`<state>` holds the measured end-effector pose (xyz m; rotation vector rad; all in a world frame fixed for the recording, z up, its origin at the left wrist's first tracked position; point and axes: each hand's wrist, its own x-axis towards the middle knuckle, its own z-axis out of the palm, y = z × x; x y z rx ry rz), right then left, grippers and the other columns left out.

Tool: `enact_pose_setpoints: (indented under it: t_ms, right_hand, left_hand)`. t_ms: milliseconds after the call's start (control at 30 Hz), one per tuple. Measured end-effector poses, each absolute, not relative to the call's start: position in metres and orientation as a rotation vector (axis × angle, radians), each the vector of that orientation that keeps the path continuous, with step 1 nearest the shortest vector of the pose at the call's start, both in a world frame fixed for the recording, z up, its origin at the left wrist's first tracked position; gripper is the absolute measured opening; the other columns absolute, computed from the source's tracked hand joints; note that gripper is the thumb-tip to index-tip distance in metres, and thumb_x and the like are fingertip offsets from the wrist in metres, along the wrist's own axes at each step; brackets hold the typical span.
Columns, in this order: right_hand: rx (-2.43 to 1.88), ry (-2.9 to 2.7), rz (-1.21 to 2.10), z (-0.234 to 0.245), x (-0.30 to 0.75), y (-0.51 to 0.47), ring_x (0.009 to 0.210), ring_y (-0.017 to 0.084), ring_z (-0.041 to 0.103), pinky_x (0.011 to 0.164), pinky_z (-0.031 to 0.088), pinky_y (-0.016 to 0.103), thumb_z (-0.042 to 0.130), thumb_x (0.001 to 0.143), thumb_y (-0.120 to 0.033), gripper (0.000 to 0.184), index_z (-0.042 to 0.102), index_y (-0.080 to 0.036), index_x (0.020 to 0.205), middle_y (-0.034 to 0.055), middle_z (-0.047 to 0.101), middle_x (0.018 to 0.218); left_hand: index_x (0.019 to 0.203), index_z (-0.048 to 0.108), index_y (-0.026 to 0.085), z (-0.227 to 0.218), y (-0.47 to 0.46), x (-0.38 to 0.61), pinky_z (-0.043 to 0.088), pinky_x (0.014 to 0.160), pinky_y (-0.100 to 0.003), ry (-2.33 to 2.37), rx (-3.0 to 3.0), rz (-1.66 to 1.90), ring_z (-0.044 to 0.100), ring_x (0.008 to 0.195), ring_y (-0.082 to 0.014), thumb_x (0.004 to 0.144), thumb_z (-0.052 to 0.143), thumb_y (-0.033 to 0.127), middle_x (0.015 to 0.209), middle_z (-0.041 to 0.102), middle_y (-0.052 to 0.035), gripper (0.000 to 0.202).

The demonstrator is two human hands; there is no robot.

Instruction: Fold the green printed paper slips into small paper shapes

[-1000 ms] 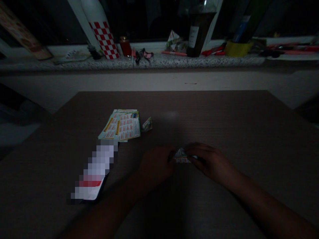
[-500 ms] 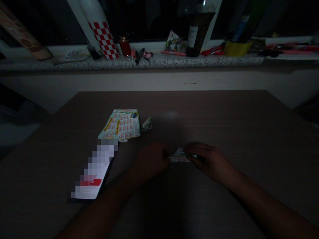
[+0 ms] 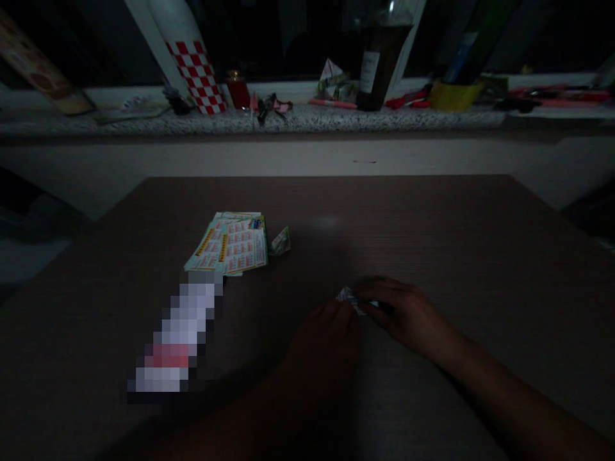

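A small piece of folded printed paper (image 3: pixel 346 294) lies low over the table between my hands, its pointed top showing and much of it covered. My right hand (image 3: pixel 401 310) pinches its right end between thumb and fingers. From the near side, my left hand (image 3: pixel 331 330) has its fingers curled down on the paper's left and front part; its thumb is hidden in shadow. Farther left, a small folded paper piece (image 3: pixel 280 242) stands beside a stack of printed sheets (image 3: pixel 243 246) bearing rows of red and black print.
A phone (image 3: pixel 180 333) with a lit, blurred screen lies left on the wooden table (image 3: pixel 423 224). On the granite sill (image 3: pixel 307 120) behind are a checkered bottle (image 3: pixel 199 77), a dark bottle (image 3: pixel 379 70), a red jar (image 3: pixel 237 93), a folded paper shape (image 3: pixel 331 80) and a yellow container (image 3: pixel 454 96).
My left hand has moved right and nearer, from the paper's left end to over its front, covering the printed strip. My right hand keeps its pinch in nearly the same place.
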<state>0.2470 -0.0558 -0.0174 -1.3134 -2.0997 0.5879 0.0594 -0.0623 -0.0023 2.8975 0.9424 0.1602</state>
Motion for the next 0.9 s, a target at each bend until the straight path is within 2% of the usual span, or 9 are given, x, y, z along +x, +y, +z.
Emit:
enact_pose_setpoints:
  t_ms: [467, 733, 900]
  right_hand:
    - [-1.345, -2.012, 0.564, -0.017, 0.242, -0.053, 0.095, 0.021, 0.064, 0.087, 0.051, 0.036, 0.062, 0.083, -0.017, 0.017, 0.067, -0.021, 0.099, 0.0068, 0.069, 0.102]
    - [-1.346, -1.964, 0.579, -0.021, 0.242, -0.051, 0.091, 0.02, 0.065, 0.082, 0.052, 0.035, 0.06, 0.082, -0.012, 0.02, 0.067, -0.022, 0.097, 0.0053, 0.071, 0.098]
    - [-1.387, -1.941, 0.56, -0.02, 0.237, -0.049, 0.089, 0.021, 0.064, 0.082, 0.051, 0.036, 0.061, 0.082, -0.015, 0.017, 0.068, -0.022, 0.096, 0.0054, 0.071, 0.095]
  left_hand:
    - [0.12, 0.055, 0.009, -0.005, -0.056, 0.06, 0.046, 0.092, -0.037, 1.052, 2.879, 0.156, 0.053, 0.107, -0.0249, 0.089, 0.043, 0.013, 0.118, 0.057, -0.012, 0.034]
    - [0.104, 0.061, 0.012, -0.008, -0.054, 0.052, 0.043, 0.096, -0.04, 1.089, 2.849, 0.071, 0.048, 0.112, -0.0268, 0.089, 0.043, 0.013, 0.117, 0.056, -0.0121, 0.023]
    - [0.114, 0.058, 0.011, -0.006, -0.054, 0.052, 0.045, 0.092, -0.038, 1.095, 2.879, 0.116, 0.05, 0.107, -0.0256, 0.09, 0.044, 0.016, 0.117, 0.056, -0.0117, 0.028]
